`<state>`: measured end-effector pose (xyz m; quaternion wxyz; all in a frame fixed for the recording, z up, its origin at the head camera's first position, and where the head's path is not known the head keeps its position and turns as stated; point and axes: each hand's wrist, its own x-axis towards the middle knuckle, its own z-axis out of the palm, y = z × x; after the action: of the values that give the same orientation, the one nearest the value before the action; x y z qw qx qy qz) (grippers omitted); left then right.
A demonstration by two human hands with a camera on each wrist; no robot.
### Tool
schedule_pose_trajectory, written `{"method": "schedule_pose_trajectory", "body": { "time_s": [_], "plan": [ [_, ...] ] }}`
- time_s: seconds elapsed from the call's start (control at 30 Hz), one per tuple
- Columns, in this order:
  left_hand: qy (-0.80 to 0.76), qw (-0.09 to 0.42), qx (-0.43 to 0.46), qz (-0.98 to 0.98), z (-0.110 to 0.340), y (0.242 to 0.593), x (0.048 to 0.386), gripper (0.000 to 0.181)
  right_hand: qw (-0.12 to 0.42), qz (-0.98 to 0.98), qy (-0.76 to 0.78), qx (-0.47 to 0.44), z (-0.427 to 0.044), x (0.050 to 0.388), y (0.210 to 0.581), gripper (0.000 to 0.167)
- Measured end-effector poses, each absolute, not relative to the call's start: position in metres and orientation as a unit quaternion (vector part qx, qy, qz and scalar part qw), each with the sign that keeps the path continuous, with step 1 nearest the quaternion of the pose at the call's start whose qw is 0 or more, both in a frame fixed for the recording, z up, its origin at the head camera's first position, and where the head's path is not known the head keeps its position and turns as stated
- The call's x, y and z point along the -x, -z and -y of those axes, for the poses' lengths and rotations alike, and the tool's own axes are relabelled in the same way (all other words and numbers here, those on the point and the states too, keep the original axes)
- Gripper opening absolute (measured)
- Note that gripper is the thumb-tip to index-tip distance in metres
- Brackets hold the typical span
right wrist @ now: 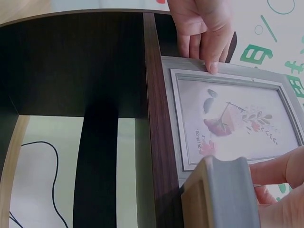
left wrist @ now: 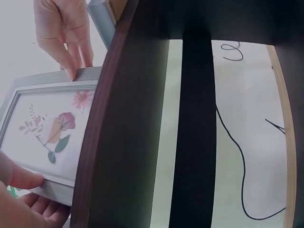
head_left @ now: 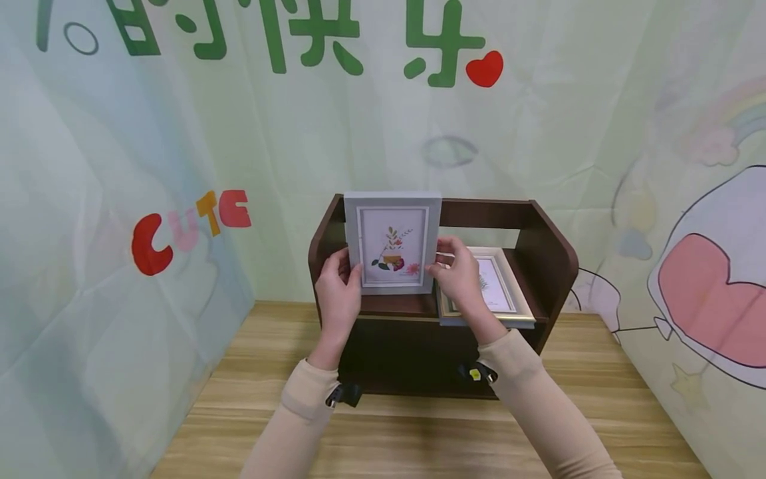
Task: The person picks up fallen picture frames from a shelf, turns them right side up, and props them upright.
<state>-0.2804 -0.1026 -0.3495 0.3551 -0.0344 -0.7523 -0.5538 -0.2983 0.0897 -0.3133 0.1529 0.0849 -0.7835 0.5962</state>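
Note:
A grey picture frame [head_left: 393, 293] with a flower print stands nearly upright at the left of the dark brown shelf's upper board. My left hand [head_left: 338, 293] grips its left edge, thumb on the front and fingers behind. On the opposite edge, my right hand [head_left: 459, 276] pinches it in the same way. Both wrist views show thumbs on the frame's border, including the left hand [right wrist: 205, 28] in the right wrist view. A second, gold-and-white picture frame [head_left: 516, 293] lies flat on the shelf beside it, partly covered by my right hand and jutting over the front edge.
The dark brown shelf [head_left: 553, 256] has raised sides, a back rail and an open lower compartment. It stands on a wood-grain table [head_left: 251, 399]. A printed cloth backdrop [head_left: 538, 133] hangs close behind and on both sides.

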Motion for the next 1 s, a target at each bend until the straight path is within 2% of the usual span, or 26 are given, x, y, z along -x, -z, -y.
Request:
{"method": "schedule_pose_trajectory", "body": {
  "time_s": [0.53, 1.0],
  "plan": [
    [0.538, 0.388, 0.056, 0.746, 0.104, 0.359, 0.279, 0.028, 0.161, 0.770, -0.608, -0.110, -0.106, 0.290, 0.304, 0.047],
    [0.490, 0.431, 0.071, 0.754, 0.101, 0.373, 0.276, 0.027, 0.241, 0.759, -0.588, -0.146, -0.116, 0.287, 0.298, 0.045]
  ]
}}
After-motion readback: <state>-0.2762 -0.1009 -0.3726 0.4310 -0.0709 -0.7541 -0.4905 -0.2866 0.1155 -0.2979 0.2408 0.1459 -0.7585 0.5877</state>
